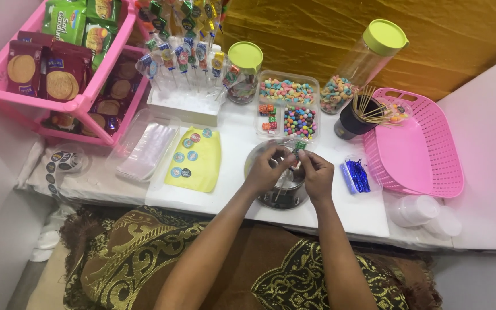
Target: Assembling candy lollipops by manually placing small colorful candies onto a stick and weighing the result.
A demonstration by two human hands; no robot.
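My two hands meet over the middle of the bench, close to its near edge, above a round steel kitchen scale [282, 192] that carries a clear bowl. My left hand [266, 169] and my right hand [318, 174] both have their fingers pinched on a small clear wrapped sweet with a green tip [299, 148], held between them just above the bowl. Behind my hands sits a clear divided tray [287, 105] of coloured candies. A small jar with a lime lid [245, 72] stands to its left, and a tall tilted jar with a lime lid [358, 69] to its right. A black cup of wooden sticks [358, 117] stands beside a pink basket [420, 146] toward the right edge, with blue twist ties [358, 175] just beside my right hand. Left of my hands lies a yellow sheet of round stickers [195, 158], then a stack of clear bags [147, 148]. A pink rack of biscuit packs [58, 74] fills the far left corner, and wrapped lollipops [182, 54] stand in a white block next to it.
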